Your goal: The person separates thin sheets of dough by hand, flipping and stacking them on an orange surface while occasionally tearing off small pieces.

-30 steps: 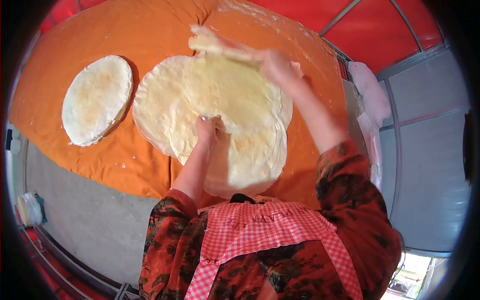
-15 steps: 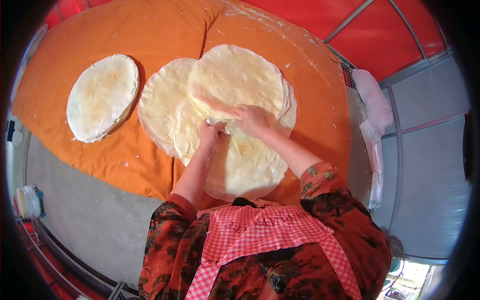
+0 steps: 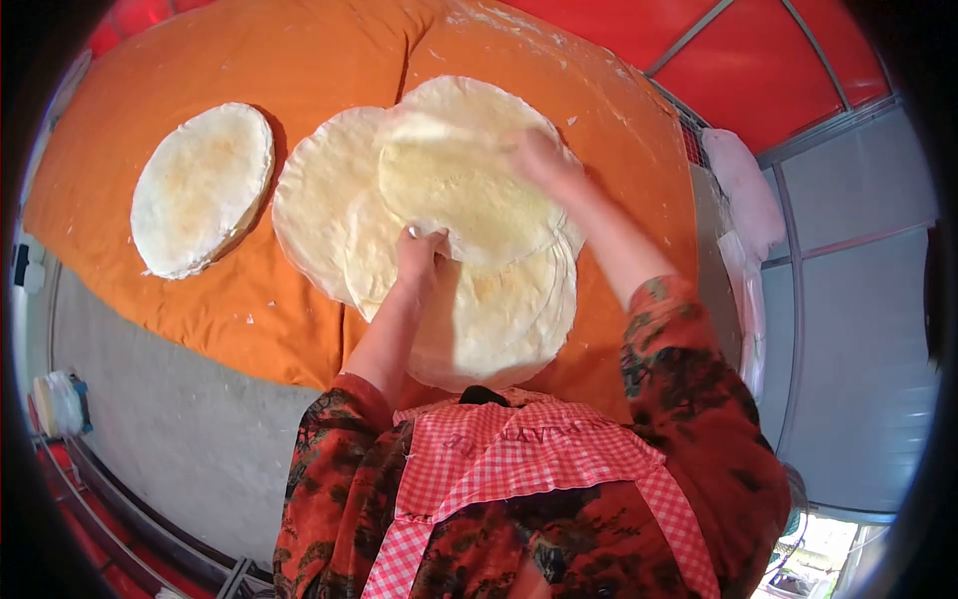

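Thin, round, pale sheets of flatbread [image 3: 494, 324] lie overlapped in a loose pile in front of me. My left hand [image 3: 419, 256] is closed at the near edge of the upper flatbread sheet [image 3: 469, 195], pinching it between thumb and fingers. A small white bit shows at its fingertips. My right hand [image 3: 542, 160] is over the far right part of the same sheet, smeared by motion, its fingers indistinct. Another flatbread round [image 3: 317, 200] sticks out from the pile on the left.
A separate thick stack of flatbread [image 3: 203, 190] sits to the left on the orange cloth [image 3: 329, 60]. Crumbs and flour dust are scattered over the cloth. Grey floor [image 3: 200, 399] shows at the lower left. A pale plastic bag [image 3: 743, 195] lies beyond the cloth's right edge.
My right hand has moved away from my left, up and to the right. The folded edge between the hands has opened out into a wider, flatter sheet. My left hand stays nearly in place.
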Motion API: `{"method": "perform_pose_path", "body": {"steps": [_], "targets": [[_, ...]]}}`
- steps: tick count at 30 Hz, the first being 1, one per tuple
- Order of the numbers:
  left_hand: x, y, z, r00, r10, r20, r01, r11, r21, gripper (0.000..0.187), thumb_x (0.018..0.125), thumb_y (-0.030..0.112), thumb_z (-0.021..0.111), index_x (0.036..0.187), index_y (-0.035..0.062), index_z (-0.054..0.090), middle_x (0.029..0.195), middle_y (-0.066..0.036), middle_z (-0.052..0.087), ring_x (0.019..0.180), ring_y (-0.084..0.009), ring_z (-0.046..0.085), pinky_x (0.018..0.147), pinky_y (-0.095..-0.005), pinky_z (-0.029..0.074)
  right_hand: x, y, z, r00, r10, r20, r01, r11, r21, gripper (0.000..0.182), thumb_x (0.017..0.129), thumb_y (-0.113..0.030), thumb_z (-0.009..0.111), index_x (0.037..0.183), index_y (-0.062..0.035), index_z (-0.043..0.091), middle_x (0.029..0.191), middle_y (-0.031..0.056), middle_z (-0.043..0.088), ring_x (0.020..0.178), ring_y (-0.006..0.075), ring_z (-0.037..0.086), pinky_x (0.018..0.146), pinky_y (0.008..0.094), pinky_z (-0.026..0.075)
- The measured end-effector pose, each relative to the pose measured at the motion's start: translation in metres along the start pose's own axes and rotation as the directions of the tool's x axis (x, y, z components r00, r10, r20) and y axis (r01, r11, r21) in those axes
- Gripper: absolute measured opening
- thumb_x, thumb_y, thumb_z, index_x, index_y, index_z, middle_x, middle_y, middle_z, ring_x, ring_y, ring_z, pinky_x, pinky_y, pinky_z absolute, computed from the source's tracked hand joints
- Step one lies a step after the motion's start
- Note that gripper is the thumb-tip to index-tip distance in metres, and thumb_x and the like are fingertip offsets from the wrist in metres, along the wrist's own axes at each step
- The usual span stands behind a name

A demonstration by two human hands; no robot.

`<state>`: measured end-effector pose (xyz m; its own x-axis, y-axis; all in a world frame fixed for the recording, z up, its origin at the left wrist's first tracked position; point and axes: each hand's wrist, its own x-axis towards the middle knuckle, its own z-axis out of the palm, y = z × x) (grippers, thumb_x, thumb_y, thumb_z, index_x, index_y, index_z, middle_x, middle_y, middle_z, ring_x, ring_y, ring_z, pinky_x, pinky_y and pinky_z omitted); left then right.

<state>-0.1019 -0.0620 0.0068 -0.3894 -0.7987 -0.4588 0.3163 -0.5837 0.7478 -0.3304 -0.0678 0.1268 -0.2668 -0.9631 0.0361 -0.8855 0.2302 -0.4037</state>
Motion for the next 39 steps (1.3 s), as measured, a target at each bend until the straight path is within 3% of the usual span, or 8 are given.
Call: {"method": "perform_pose_path", "body": {"steps": [3, 6, 13, 22, 25, 31, 35, 39], "targets": [[0.006, -0.005, 0.001, 1.0, 0.02, 0.002, -0.02, 0.998, -0.053, 0.027, 0.079, 0.001, 0.066, 0.101, 0.0025, 0.051, 0.084, -0.008, 0.061, 0.069, -0.018, 0.06, 0.053, -0.0304, 0.048, -0.015, -0.055, -0.078, 0.961, -0.237, -0.145, 0.189, 0.94, -0.283, 0.024, 0.076, -0.007, 0.053, 0.091, -0.0094, 0.072, 0.078, 0.0183, 0.067, 0.07, 0.0351, 0.066, 0.068, 0.0478, 0.051], [0.01, -0.003, 0.0, 1.0, 0.003, 0.016, -0.004, 1.0, 0.026, 0.025, 0.08, 0.002, 0.065, 0.101, 0.0036, 0.051, 0.084, -0.008, 0.061, 0.069, -0.0178, 0.06, 0.054, -0.0303, 0.048, -0.044, -0.027, 0.0, 0.925, -0.231, -0.302, 0.179, 0.965, -0.192, 0.019, 0.074, -0.006, 0.053, 0.084, -0.0065, 0.07, 0.077, 0.0172, 0.067, 0.07, 0.0362, 0.066, 0.067, 0.0473, 0.051], [0.003, -0.003, -0.009, 0.992, -0.027, 0.12, 0.039, 0.994, -0.103, 0.022, 0.081, 0.0, 0.059, 0.102, 0.0042, 0.052, 0.086, -0.008, 0.061, 0.073, -0.0193, 0.061, 0.058, -0.0316, 0.052, -0.109, -0.025, 0.098, 0.962, -0.221, -0.163, 0.192, 0.965, -0.177, 0.023, 0.074, 0.0, 0.05, 0.093, -0.0034, 0.063, 0.1, 0.0104, 0.061, 0.101, 0.0295, 0.058, 0.078, 0.0394, 0.051], [0.001, -0.003, -0.006, 0.992, 0.015, 0.125, -0.007, 0.998, -0.067, 0.025, 0.083, -0.001, 0.057, 0.106, 0.005, 0.051, 0.087, -0.007, 0.06, 0.071, -0.0185, 0.06, 0.059, -0.0308, 0.05, -0.085, -0.034, 0.065, 0.989, -0.127, 0.081, 0.143, 0.96, -0.239, 0.018, 0.075, -0.005, 0.052, 0.086, -0.0035, 0.066, 0.087, 0.014, 0.066, 0.084, 0.0346, 0.063, 0.078, 0.0417, 0.05], [0.005, -0.005, -0.007, 0.99, 0.01, 0.143, -0.001, 0.998, -0.06, 0.025, 0.083, 0.001, 0.058, 0.106, 0.0055, 0.05, 0.09, -0.008, 0.06, 0.072, -0.0197, 0.06, 0.061, -0.0321, 0.051, -0.088, -0.034, 0.073, 0.98, -0.109, 0.164, 0.142, 0.968, -0.205, 0.019, 0.076, -0.006, 0.054, 0.093, -0.0026, 0.064, 0.097, 0.0158, 0.064, 0.095, 0.034, 0.061, 0.083, 0.0422, 0.048], [-0.011, 0.011, -0.009, 0.981, -0.057, 0.186, 0.095, 0.975, -0.203, 0.021, 0.083, 0.007, 0.057, 0.102, 0.0049, 0.048, 0.091, -0.009, 0.059, 0.079, -0.022, 0.06, 0.065, -0.0358, 0.053, -0.123, -0.056, 0.075, 0.988, -0.151, 0.028, 0.153, 0.983, -0.101, 0.037, 0.083, -0.012, 0.057, 0.117, 0.0009, 0.056, 0.125, 0.0178, 0.053, 0.12, 0.0351, 0.046, 0.099, 0.0416, 0.038], [-0.016, 0.016, -0.009, 0.934, -0.104, 0.343, 0.253, 0.869, -0.426, 0.023, 0.084, 0.005, 0.055, 0.107, 0.002, 0.052, 0.091, -0.008, 0.062, 0.076, -0.0194, 0.062, 0.071, -0.0335, 0.055, -0.116, -0.031, 0.096, 0.99, -0.065, -0.123, 0.059, 0.997, -0.055, 0.024, 0.08, -0.009, 0.06, 0.104, -0.0039, 0.063, 0.105, 0.0168, 0.062, 0.104, 0.034, 0.057, 0.088, 0.0428, 0.046], [-0.015, -0.005, -0.017, 0.974, 0.202, 0.099, -0.201, 0.979, -0.024, 0.038, 0.082, 0.004, 0.062, 0.118, -0.0035, 0.054, 0.108, -0.014, 0.061, 0.082, -0.022, 0.061, 0.079, -0.0314, 0.052, -0.035, 0.016, 0.056, 0.985, 0.143, 0.096, -0.146, 0.989, 0.022, 0.017, 0.083, -0.011, 0.057, 0.093, -0.0051, 0.069, 0.071, 0.0161, 0.065, 0.07, 0.0279, 0.064, 0.064, 0.0412, 0.049]]}}
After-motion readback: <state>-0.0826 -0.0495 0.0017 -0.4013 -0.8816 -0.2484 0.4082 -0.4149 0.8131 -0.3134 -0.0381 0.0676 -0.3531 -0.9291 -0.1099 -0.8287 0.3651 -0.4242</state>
